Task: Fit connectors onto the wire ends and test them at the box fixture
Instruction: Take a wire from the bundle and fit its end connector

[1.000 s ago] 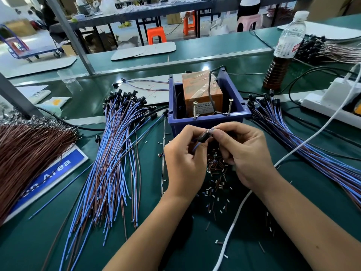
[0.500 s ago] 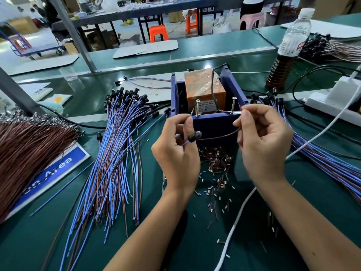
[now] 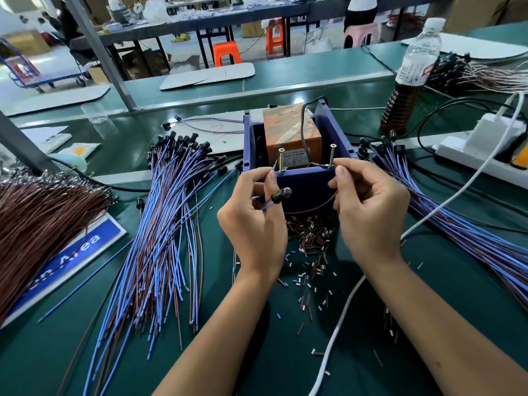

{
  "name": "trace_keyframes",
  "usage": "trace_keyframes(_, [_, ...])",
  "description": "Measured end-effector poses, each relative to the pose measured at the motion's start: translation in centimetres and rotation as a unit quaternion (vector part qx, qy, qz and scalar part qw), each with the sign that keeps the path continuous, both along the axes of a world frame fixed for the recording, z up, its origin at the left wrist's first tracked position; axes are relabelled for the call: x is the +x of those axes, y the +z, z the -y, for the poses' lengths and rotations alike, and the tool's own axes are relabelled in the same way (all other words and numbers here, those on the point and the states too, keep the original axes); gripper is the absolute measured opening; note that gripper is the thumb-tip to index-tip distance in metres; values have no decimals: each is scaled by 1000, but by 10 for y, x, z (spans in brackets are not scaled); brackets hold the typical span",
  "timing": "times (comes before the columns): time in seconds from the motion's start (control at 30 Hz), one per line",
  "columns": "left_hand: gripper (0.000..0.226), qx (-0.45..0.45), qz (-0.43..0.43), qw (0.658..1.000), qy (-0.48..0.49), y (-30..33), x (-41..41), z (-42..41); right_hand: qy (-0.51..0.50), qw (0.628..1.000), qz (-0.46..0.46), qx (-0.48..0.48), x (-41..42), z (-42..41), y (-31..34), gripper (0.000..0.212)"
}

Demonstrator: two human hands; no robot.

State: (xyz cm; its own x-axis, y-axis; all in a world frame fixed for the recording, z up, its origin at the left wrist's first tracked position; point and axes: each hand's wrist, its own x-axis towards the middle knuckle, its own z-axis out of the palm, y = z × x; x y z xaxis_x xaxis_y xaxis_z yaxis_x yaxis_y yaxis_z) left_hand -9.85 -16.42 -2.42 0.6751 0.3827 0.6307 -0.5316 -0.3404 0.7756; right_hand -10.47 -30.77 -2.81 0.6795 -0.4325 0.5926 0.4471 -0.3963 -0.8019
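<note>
My left hand (image 3: 254, 221) pinches a blue wire end close to the left screw (image 3: 281, 159) on the blue box fixture (image 3: 305, 181). A black connector (image 3: 281, 195) with a small bulb hangs from the wires by my left fingers. My right hand (image 3: 368, 210) pinches the brown wire (image 3: 311, 208) end next to the right screw (image 3: 332, 154). The brown wire sags between both hands in front of the fixture wall. An orange block (image 3: 288, 132) sits inside the fixture.
A pile of blue and brown wires (image 3: 160, 238) with black connectors lies to the left, another bundle (image 3: 463, 224) to the right. Cut sleeve bits (image 3: 311, 252) litter the green mat. A bottle (image 3: 411, 75), a white power strip (image 3: 480, 155) and a white cable (image 3: 357, 295) lie at right.
My hands separated from a joint hold on the connector and rose to the fixture's front edge. The wire ends now sit by the two screws, the brown wire stretched between the hands.
</note>
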Motion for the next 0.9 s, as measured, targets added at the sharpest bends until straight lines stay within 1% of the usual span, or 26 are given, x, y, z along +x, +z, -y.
trace_keyframes(0.2, [13, 35, 9, 999, 11, -2, 3, -2, -7, 1000, 1, -22, -3, 0, 2, 19])
trace_keyframes(0.47, [15, 29, 1, 1000, 12, -6, 5, -1, 1, 1000, -7, -14, -4, 0, 1, 19])
trace_keyframes(0.53, [14, 37, 26, 999, 17, -4, 4, -2, 6, 1000, -4, -12, -3, 1, 0, 18])
trace_keyframes(0.63, [12, 89, 114, 989, 31, 4, -2, -3, 27, 1000, -2, 14, -4, 2, 2, 16])
trace_keyframes(0.67, [13, 95, 129, 987, 29, 8, -3, 0, 34, 999, -3, 28, -5, 4, 3, 15])
trace_keyframes(0.73, [12, 87, 124, 988, -18, 22, -6, 17, 36, 998, -3, 49, -8, 11, 6, 14])
trace_keyframes(0.8, [9, 74, 79, 986, -124, 41, -8, 43, 24, 997, 2, 75, -11, 25, 11, 13])
trace_keyframes(0.87, [5, 96, -14, 970, -225, 62, -8, 79, -6, 993, 18, 114, -19, 47, 16, 13])
trace_keyframes(0.9, [5, 93, -91, 951, -279, 71, -7, 98, -27, 990, 29, 133, -24, 60, 19, 12])
